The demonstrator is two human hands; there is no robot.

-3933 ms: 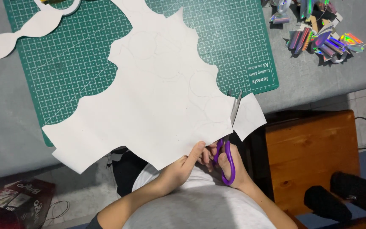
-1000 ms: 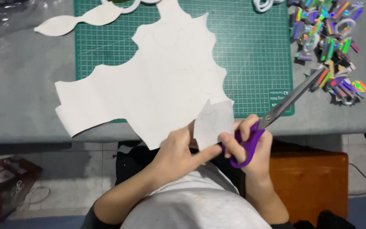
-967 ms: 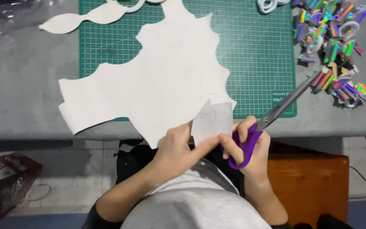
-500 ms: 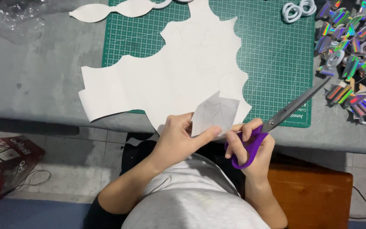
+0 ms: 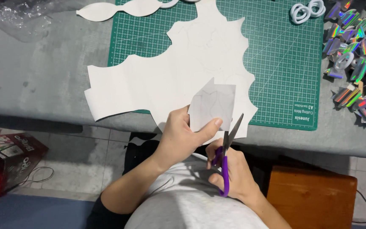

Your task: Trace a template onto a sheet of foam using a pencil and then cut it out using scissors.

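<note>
Right hand: the right hand [image 5: 229, 174] sits closest to the body, its fingers [image 5: 215, 149] threaded through the loops of the purple-handled steel scissors [image 5: 226, 154] and curled tight on them.
Scissors: blades parted in a narrow V, tips pointing away from the body, just beside the lower right edge of the small piece.
Left hand: the left hand [image 5: 182, 135] is just left of the scissors; thumb and fingers pinch the small pale grey paper piece with faint pencilled curves [image 5: 212, 104] at its lower edge.
Small piece: held up off the bench, in front of the big sheet, with a pointed top corner.
Large sheet: the large white paper sheet with scalloped cut edges [image 5: 166, 80] lies flat, its near edge hanging over the bench lip, the far part on the mat.
Mat: the green gridded cutting mat [image 5: 284, 63] lies under the sheet on the grey bench [image 5: 34, 72].
Far left: a white wavy paper strip [image 5: 119, 8] rests across the mat's far corner.
Far right: a heap of shiny rainbow-foil paper loops [image 5: 356, 51]; beside it, small white paper rings [image 5: 306, 10] on the mat.
Below bench: a brown wooden stool [image 5: 314, 195] to the right.
</note>
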